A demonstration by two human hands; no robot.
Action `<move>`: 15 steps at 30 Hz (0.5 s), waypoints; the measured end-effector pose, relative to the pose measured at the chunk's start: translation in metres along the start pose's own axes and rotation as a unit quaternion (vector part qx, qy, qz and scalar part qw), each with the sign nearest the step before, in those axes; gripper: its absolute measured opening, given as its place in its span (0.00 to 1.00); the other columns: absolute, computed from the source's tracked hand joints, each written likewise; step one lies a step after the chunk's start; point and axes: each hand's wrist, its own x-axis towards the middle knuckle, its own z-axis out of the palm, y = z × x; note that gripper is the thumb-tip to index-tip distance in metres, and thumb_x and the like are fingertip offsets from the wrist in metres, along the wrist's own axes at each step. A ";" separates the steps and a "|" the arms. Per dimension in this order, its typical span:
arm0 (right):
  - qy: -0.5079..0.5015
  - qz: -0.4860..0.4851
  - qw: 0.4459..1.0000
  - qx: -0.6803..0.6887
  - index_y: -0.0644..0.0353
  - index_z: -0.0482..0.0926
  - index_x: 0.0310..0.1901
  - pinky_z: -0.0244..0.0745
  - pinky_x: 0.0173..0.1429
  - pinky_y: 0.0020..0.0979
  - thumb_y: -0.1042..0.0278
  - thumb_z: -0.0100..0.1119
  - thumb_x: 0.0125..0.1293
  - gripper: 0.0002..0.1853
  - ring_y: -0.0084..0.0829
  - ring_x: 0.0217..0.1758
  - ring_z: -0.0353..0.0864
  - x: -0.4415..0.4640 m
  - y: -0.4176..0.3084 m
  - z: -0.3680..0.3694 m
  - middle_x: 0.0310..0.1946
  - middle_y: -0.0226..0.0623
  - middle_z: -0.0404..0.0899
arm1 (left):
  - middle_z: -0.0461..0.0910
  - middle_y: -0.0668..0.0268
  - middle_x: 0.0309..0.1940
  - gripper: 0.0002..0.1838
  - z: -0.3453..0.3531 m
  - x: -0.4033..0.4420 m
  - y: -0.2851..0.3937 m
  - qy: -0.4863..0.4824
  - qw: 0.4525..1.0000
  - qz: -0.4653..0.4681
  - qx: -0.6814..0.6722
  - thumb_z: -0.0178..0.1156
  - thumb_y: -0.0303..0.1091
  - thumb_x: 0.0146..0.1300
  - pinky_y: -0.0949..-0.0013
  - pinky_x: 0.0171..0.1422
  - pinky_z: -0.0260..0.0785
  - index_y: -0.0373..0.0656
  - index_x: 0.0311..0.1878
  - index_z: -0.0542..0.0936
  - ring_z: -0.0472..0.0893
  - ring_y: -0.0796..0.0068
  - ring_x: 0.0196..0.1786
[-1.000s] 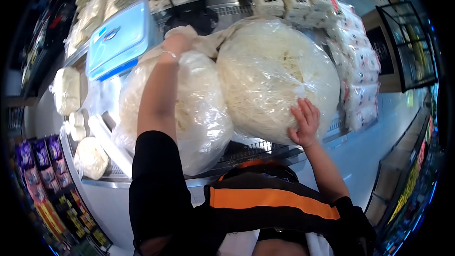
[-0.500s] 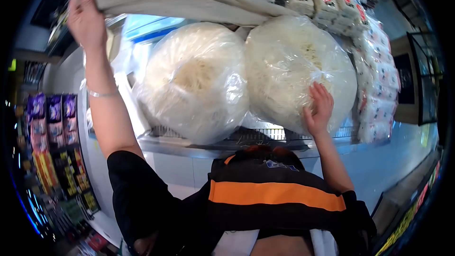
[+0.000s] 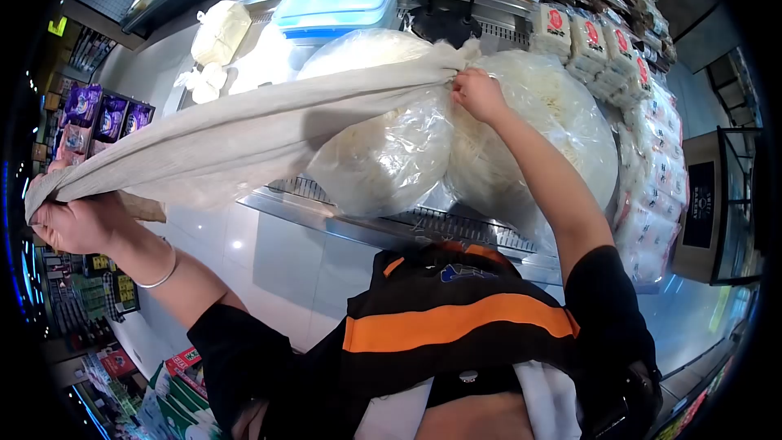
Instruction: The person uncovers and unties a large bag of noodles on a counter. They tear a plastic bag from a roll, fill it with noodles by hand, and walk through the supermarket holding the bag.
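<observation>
Stretching cloth (image 3: 244, 118) across L bag (image 3: 391, 155), w/ L hand (image 3: 77, 222) & R hand (image 3: 479, 96) clamped on it well apart, leaving R bag (image 3: 574, 126) mostly bare.

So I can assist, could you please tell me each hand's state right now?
Left hand: closed, gripping the cloth.
Right hand: closed, pinching the cloth.

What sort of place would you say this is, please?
It looks like a supermarket or food shop: there are stacked white packs, racked purple packets and a metal display counter.
</observation>
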 end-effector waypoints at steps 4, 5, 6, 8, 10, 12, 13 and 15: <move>-0.088 0.037 0.992 0.079 0.50 0.69 0.55 0.70 0.54 0.41 0.67 0.59 0.55 0.24 0.40 0.54 0.74 0.021 -0.015 0.000 0.56 0.41 0.70 | 0.79 0.57 0.31 0.10 -0.027 0.010 -0.017 0.063 0.991 -0.027 0.118 0.52 0.34 0.67 0.65 0.37 0.78 0.36 0.37 0.73 0.80 0.67 0.31; -0.004 -0.020 0.992 0.125 0.51 0.71 0.53 0.71 0.52 0.39 0.68 0.58 0.55 0.21 0.41 0.52 0.75 0.024 -0.029 0.000 0.56 0.41 0.69 | 0.79 0.57 0.31 0.10 -0.034 0.014 -0.023 0.063 0.991 -0.028 0.119 0.52 0.34 0.67 0.65 0.37 0.78 0.36 0.37 0.73 0.80 0.67 0.31; 0.080 -0.075 0.980 0.168 0.51 0.73 0.50 0.73 0.51 0.36 0.70 0.57 0.55 0.19 0.41 0.50 0.77 0.027 -0.042 -0.002 0.57 0.42 0.69 | 0.79 0.57 0.31 0.09 -0.044 0.019 -0.027 0.060 0.992 -0.017 0.107 0.55 0.34 0.64 0.66 0.36 0.78 0.36 0.36 0.74 0.80 0.67 0.31; 0.111 -0.060 0.976 0.178 0.51 0.74 0.49 0.73 0.50 0.37 0.70 0.59 0.54 0.18 0.42 0.48 0.77 0.036 -0.066 -0.008 0.58 0.42 0.68 | 0.80 0.58 0.28 0.11 -0.038 0.026 -0.019 0.109 0.978 0.028 0.174 0.60 0.35 0.56 0.66 0.33 0.76 0.35 0.31 0.75 0.79 0.69 0.27; 0.144 -0.046 0.970 0.188 0.52 0.75 0.47 0.73 0.50 0.37 0.70 0.60 0.53 0.17 0.42 0.46 0.78 0.043 -0.067 -0.013 0.59 0.42 0.67 | 0.80 0.59 0.25 0.13 -0.028 0.033 0.000 0.171 0.943 0.076 0.276 0.66 0.36 0.48 0.66 0.29 0.74 0.35 0.26 0.77 0.77 0.70 0.22; 0.065 -0.036 0.981 0.177 0.53 0.77 0.45 0.74 0.49 0.37 0.69 0.62 0.50 0.17 0.42 0.43 0.79 0.056 -0.053 -0.013 0.55 0.42 0.71 | 0.80 0.59 0.24 0.13 -0.039 0.039 0.001 0.183 0.931 0.079 0.306 0.65 0.37 0.48 0.66 0.28 0.72 0.36 0.25 0.78 0.76 0.71 0.21; 0.037 -0.032 0.984 0.173 0.53 0.77 0.44 0.74 0.49 0.37 0.68 0.63 0.49 0.17 0.42 0.42 0.80 0.064 -0.042 -0.010 0.53 0.42 0.73 | 0.80 0.59 0.22 0.13 -0.055 0.048 -0.007 0.156 0.899 0.087 0.401 0.65 0.38 0.48 0.66 0.29 0.71 0.36 0.25 0.79 0.77 0.70 0.22; -0.159 -0.127 0.941 0.272 0.56 0.80 0.37 0.74 0.46 0.35 0.71 0.63 0.48 0.12 0.38 0.37 0.80 0.082 -0.014 0.002 0.41 0.44 0.79 | 0.81 0.58 0.25 0.14 -0.073 0.052 -0.027 0.104 0.859 0.073 0.495 0.65 0.39 0.48 0.65 0.32 0.71 0.36 0.28 0.80 0.78 0.69 0.25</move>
